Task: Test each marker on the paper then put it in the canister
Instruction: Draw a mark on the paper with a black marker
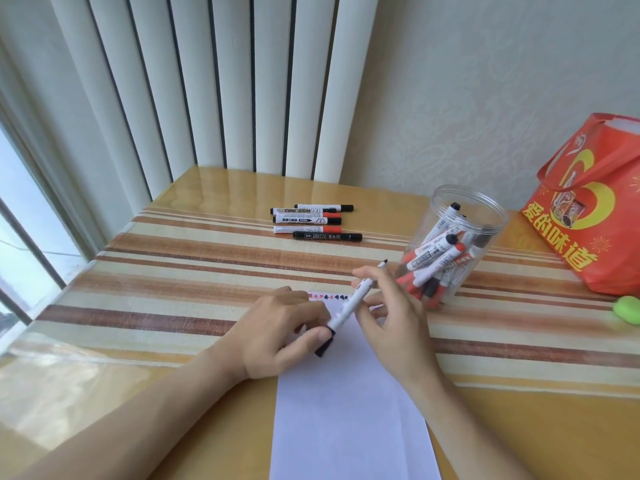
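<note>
A marker [349, 304], white-barrelled and uncapped with its dark tip pointing up and away, sits between your two hands above the paper [349, 417]. The paper is a white sheet lying at the table's near edge, its bottom cut off by the frame. Your left hand [277, 336] curls round the marker's lower end, where a black cap [323, 348] shows under your thumb; whether the cap is pushed onto the barrel's end or only held against it is hard to make out. Your right hand [389, 313] pinches the barrel near the tip between thumb and fingers. Just beyond your hands, along the paper's far edge, runs a row of small red and black test marks [329, 297], partly hidden by your fingers.

Farther back, toward the table's right edge, stands the clear canister [453, 244], open-topped, with a jumble of red- and black-capped markers inside; their number cannot be told. Near the far edge, about mid-table, five markers [317, 221] lie side by side. The striped table [173, 271] carries a red bag [588, 209] at its far right corner, cut off by the frame, and a small green object [628, 309] just in front of it, too cropped to identify.
</note>
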`<action>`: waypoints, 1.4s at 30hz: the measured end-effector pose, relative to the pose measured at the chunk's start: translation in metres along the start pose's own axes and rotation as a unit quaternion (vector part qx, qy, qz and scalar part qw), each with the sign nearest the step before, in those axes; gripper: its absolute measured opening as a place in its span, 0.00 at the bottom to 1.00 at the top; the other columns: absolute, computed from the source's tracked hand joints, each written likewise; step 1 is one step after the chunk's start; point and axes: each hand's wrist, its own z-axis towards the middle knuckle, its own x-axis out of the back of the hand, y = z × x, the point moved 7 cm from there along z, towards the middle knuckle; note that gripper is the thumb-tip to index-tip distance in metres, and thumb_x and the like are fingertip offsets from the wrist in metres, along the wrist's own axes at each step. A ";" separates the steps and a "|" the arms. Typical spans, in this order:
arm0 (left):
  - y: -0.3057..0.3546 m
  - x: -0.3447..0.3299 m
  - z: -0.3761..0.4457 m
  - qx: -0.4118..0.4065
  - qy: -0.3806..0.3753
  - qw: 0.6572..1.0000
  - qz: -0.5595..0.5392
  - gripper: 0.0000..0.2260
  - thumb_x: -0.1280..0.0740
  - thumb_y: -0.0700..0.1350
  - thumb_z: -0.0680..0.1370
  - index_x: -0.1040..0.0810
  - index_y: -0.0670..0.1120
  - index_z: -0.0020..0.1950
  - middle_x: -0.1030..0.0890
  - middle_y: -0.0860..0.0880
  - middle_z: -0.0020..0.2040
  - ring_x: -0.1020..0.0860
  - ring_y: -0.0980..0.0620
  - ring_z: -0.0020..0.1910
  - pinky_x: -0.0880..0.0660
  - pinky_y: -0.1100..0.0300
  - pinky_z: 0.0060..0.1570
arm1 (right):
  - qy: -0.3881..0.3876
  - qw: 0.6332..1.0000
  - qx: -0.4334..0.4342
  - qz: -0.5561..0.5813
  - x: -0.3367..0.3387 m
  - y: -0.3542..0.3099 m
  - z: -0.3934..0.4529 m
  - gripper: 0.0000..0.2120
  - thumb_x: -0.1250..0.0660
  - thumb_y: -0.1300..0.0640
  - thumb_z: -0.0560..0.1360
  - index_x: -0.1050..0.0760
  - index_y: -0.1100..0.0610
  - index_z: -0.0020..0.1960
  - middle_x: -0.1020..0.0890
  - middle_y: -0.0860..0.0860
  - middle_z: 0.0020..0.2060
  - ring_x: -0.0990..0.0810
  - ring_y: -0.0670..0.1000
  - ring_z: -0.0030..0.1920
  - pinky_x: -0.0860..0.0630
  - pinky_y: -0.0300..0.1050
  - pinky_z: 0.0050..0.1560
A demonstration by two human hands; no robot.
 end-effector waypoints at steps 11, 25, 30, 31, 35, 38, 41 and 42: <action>0.014 -0.033 -0.022 -0.046 -0.225 0.970 0.078 0.29 0.41 0.63 0.83 0.43 0.60 0.82 0.51 0.57 0.84 0.57 0.60 0.82 0.58 0.51 0.81 | -0.006 0.971 -0.119 0.207 0.013 0.032 0.006 0.10 0.40 0.51 0.83 0.22 0.55 0.57 0.21 0.57 0.35 0.24 0.53 0.31 0.29 0.39 0.35; 0.009 -0.040 -0.024 -0.044 -0.259 0.958 0.115 0.32 0.42 0.68 0.82 0.50 0.63 0.83 0.55 0.56 0.84 0.60 0.59 0.82 0.61 0.48 0.80 | -0.029 0.936 -0.271 0.222 -0.007 0.065 0.018 0.04 0.29 0.61 0.79 0.23 0.60 0.49 0.20 0.56 0.34 0.24 0.54 0.25 0.31 0.42 0.23; 0.007 -0.042 -0.023 -0.049 -0.260 0.956 0.124 0.33 0.43 0.68 0.82 0.51 0.63 0.83 0.56 0.55 0.84 0.61 0.58 0.82 0.60 0.46 0.80 | -0.015 0.946 -0.249 0.206 -0.008 0.063 0.016 0.06 0.30 0.64 0.79 0.27 0.60 0.50 0.21 0.57 0.32 0.24 0.56 0.23 0.30 0.42 0.22; 0.007 -0.042 -0.024 -0.050 -0.258 0.957 0.124 0.33 0.42 0.68 0.82 0.51 0.63 0.83 0.56 0.55 0.84 0.60 0.58 0.82 0.59 0.46 0.80 | -0.020 0.949 -0.240 0.201 -0.007 0.061 0.017 0.06 0.30 0.64 0.79 0.27 0.59 0.49 0.20 0.59 0.32 0.23 0.56 0.23 0.30 0.42 0.22; 0.006 -0.042 -0.023 -0.049 -0.256 0.958 0.120 0.32 0.43 0.68 0.82 0.49 0.62 0.83 0.54 0.56 0.84 0.59 0.59 0.82 0.59 0.46 0.80 | -0.040 0.955 -0.221 0.195 -0.007 0.059 0.019 0.07 0.29 0.66 0.78 0.26 0.58 0.47 0.21 0.68 0.34 0.23 0.58 0.24 0.28 0.43 0.24; 0.007 -0.040 -0.022 -0.044 -0.255 0.960 0.106 0.28 0.44 0.65 0.84 0.48 0.63 0.83 0.53 0.56 0.84 0.59 0.60 0.82 0.60 0.48 0.80 | -0.043 0.952 -0.226 0.200 -0.007 0.055 0.019 0.06 0.29 0.64 0.79 0.26 0.59 0.49 0.21 0.63 0.34 0.23 0.56 0.24 0.28 0.43 0.22; 0.005 -0.041 -0.022 -0.039 -0.257 0.960 0.109 0.27 0.44 0.64 0.84 0.47 0.63 0.82 0.53 0.56 0.84 0.59 0.60 0.82 0.61 0.50 0.80 | -0.030 0.946 -0.245 0.209 -0.006 0.056 0.018 0.05 0.30 0.62 0.80 0.26 0.59 0.47 0.21 0.56 0.34 0.23 0.55 0.24 0.28 0.43 0.22; 0.005 -0.041 -0.022 -0.039 -0.255 0.960 0.110 0.27 0.44 0.64 0.84 0.47 0.63 0.82 0.53 0.56 0.84 0.59 0.60 0.82 0.61 0.50 0.80 | -0.026 0.947 -0.247 0.204 -0.005 0.056 0.018 0.05 0.31 0.62 0.80 0.26 0.59 0.47 0.21 0.56 0.34 0.23 0.55 0.24 0.29 0.43 0.23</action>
